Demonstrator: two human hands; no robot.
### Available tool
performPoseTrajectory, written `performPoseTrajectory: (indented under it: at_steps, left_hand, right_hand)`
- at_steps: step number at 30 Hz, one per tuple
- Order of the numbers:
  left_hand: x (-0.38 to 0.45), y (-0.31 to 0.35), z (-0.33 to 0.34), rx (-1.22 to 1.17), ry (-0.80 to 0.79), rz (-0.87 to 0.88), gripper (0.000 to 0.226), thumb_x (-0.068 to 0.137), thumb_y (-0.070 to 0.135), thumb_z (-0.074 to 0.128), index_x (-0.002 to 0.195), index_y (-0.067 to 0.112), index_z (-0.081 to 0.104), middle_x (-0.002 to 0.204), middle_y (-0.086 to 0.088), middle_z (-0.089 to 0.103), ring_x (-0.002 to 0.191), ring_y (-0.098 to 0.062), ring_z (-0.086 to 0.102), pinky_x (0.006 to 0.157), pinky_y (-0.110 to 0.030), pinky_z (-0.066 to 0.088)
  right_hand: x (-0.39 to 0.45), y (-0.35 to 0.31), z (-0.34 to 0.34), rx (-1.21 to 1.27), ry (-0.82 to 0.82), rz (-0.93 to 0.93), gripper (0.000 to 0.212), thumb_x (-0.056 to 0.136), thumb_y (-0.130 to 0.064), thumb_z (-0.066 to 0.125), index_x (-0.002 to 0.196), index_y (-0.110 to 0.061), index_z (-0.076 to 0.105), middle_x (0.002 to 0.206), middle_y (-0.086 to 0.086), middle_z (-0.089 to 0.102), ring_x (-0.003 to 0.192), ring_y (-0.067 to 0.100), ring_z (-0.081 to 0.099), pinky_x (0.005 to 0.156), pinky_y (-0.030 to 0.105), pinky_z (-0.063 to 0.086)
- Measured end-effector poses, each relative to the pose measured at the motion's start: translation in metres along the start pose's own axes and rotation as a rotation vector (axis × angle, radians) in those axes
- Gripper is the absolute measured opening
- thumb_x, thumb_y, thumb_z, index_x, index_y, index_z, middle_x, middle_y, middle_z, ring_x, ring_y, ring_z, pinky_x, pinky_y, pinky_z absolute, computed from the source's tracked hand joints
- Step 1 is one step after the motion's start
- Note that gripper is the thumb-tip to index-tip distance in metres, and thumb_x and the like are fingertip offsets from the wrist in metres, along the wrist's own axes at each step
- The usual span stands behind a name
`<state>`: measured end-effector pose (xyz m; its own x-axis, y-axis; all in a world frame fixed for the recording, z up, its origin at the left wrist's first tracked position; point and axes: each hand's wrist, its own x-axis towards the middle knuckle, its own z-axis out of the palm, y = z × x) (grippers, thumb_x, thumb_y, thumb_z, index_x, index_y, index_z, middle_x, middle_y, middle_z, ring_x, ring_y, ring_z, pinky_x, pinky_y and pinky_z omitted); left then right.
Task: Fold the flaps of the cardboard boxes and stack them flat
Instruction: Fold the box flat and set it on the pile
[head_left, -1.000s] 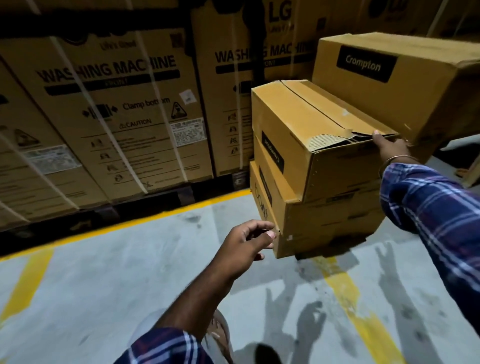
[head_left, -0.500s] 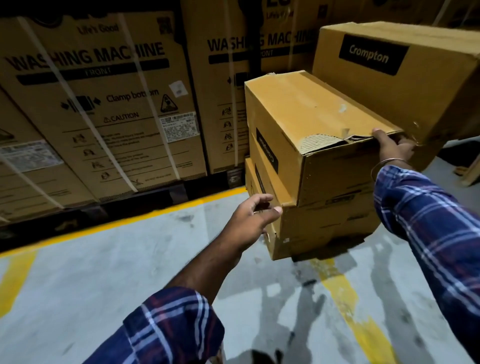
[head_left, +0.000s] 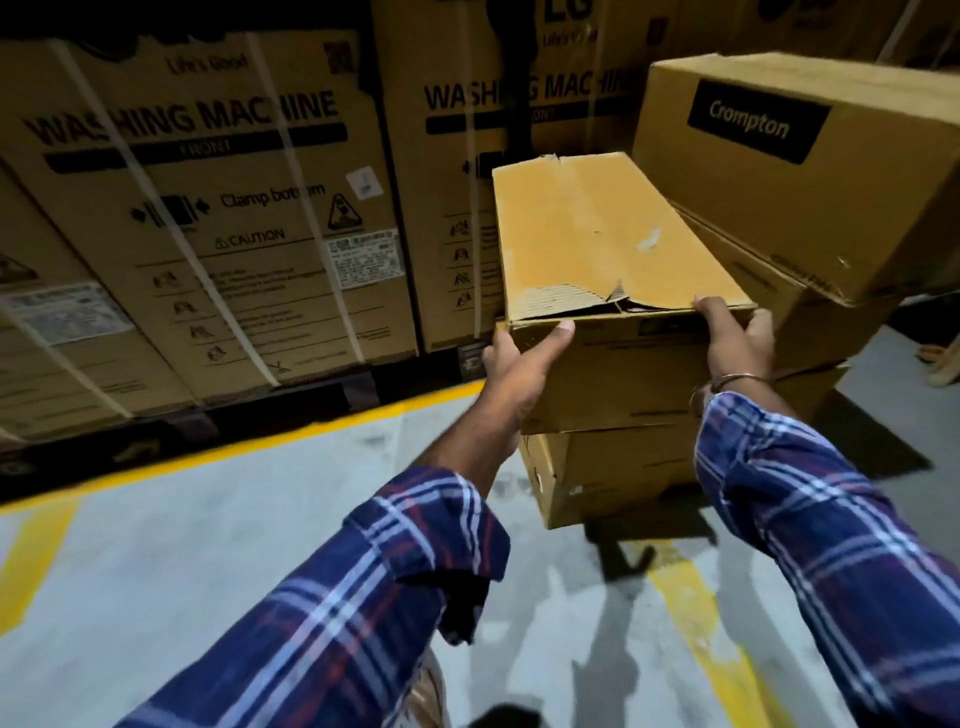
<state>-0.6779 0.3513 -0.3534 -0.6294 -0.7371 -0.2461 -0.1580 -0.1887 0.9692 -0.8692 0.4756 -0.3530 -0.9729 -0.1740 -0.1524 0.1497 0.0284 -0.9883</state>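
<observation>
Tan corrugated cardboard forms the top box (head_left: 597, 234), its near flap edge torn and buckled, seated on what appear to be 2 lower boxes (head_left: 623, 467) on the grey floor (head_left: 156, 571). Both hands clamp its near corners: left hand (head_left: 519, 369) at the left corner, right hand (head_left: 737, 338) at the right. Half a second earlier the left hand hung free below. 1 Crompton carton (head_left: 800, 171) adjoins; 2 washing-machine cartons (head_left: 208, 208) stand behind.

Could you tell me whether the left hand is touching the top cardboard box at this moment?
Touching. The head view shows the left hand against the near left corner of the top cardboard box, thumb pressed on its front edge; the remaining fingers are hidden behind the corner.
</observation>
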Motion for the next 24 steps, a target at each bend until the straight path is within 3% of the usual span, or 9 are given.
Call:
performPoseTrajectory:
  at_steps: [4, 7, 10, 13, 16, 20, 24]
  left_hand:
    - [-0.028, 0.003, -0.029, 0.009, 0.166, 0.181, 0.092, 0.075, 0.076, 0.069, 0.145, 0.031, 0.032, 0.148, 0.006, 0.027, 0.136, -0.021, 0.039, 0.11, -0.051, 0.046]
    - [-0.06, -0.011, -0.065, 0.024, 0.347, 0.26, 0.08, 0.072, 0.078, 0.068, 0.129, 0.031, 0.039, 0.134, 0.004, 0.035, 0.125, -0.017, 0.043, 0.104, -0.048, 0.051]
    - [-0.094, -0.025, -0.12, -0.037, 0.497, 0.287, 0.076, 0.067, 0.084, 0.066, 0.122, 0.038, 0.042, 0.132, 0.006, 0.04, 0.124, -0.018, 0.048, 0.101, -0.05, 0.053]
    - [-0.129, -0.036, -0.181, -0.122, 0.612, 0.307, 0.069, 0.066, 0.09, 0.065, 0.112, 0.04, 0.052, 0.13, 0.002, 0.05, 0.12, -0.021, 0.057, 0.096, -0.054, 0.056]
    - [-0.171, -0.049, -0.247, -0.161, 0.762, 0.293, 0.066, 0.065, 0.091, 0.066, 0.103, 0.039, 0.056, 0.126, -0.007, 0.058, 0.116, -0.026, 0.061, 0.097, -0.06, 0.053]
    - [-0.234, -0.073, -0.331, -0.22, 0.966, 0.226, 0.065, 0.067, 0.09, 0.067, 0.094, 0.033, 0.054, 0.125, -0.013, 0.059, 0.11, -0.03, 0.064, 0.09, -0.062, 0.056]
    - [-0.297, -0.111, -0.389, -0.193, 1.124, 0.188, 0.072, 0.063, 0.085, 0.073, 0.103, 0.03, 0.051, 0.125, -0.011, 0.055, 0.107, -0.029, 0.064, 0.073, -0.045, 0.061]
  right_hand:
    - [-0.051, 0.009, 0.01, 0.104, -0.029, 0.05, 0.099, 0.073, -0.055, 0.075, 0.156, -0.035, 0.026, 0.159, -0.002, 0.032, 0.135, 0.027, 0.042, 0.103, 0.065, 0.045]
    - [-0.1, 0.017, 0.025, 0.125, -0.101, 0.031, 0.084, 0.081, -0.05, 0.075, 0.152, -0.038, 0.03, 0.157, -0.004, 0.032, 0.137, 0.029, 0.04, 0.104, 0.067, 0.042]
    - [-0.157, 0.023, 0.05, 0.127, -0.201, 0.003, 0.06, 0.078, -0.051, 0.077, 0.124, -0.044, 0.039, 0.135, -0.009, 0.037, 0.128, 0.027, 0.043, 0.106, 0.065, 0.041]
    - [-0.211, 0.031, 0.078, 0.079, -0.294, 0.016, 0.041, 0.075, -0.058, 0.076, 0.096, -0.052, 0.041, 0.109, -0.011, 0.046, 0.106, 0.025, 0.051, 0.097, 0.066, 0.047]
    - [-0.274, 0.04, 0.114, 0.024, -0.405, -0.004, 0.03, 0.073, -0.059, 0.076, 0.085, -0.06, 0.048, 0.099, -0.022, 0.048, 0.093, 0.018, 0.056, 0.092, 0.06, 0.052]
    - [-0.362, 0.056, 0.174, -0.011, -0.574, -0.012, 0.039, 0.066, -0.056, 0.076, 0.092, -0.037, 0.053, 0.106, -0.004, 0.064, 0.091, 0.022, 0.064, 0.087, 0.054, 0.057]
    - [-0.439, 0.085, 0.22, -0.081, -0.741, 0.027, 0.05, 0.058, -0.057, 0.074, 0.094, -0.028, 0.053, 0.101, 0.002, 0.069, 0.089, 0.023, 0.067, 0.086, 0.051, 0.058]
